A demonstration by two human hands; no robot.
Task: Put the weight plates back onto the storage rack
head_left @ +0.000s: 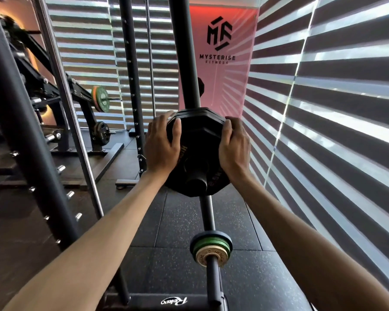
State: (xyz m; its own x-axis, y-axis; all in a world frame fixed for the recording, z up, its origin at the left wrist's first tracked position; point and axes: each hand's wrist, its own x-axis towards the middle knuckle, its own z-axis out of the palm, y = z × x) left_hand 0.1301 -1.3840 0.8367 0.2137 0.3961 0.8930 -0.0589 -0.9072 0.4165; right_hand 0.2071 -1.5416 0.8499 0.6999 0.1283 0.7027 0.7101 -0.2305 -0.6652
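Blinds [323, 97] flank rack post [184, 52]; left hand [161, 144], right hand [234, 145] grip black plate [199, 140].

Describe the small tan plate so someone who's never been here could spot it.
Start at the black upright in front of the pink banner. Below the big black plate, a lower peg carries green plates. The tan plate sits outermost, smaller than them and the only pale one.
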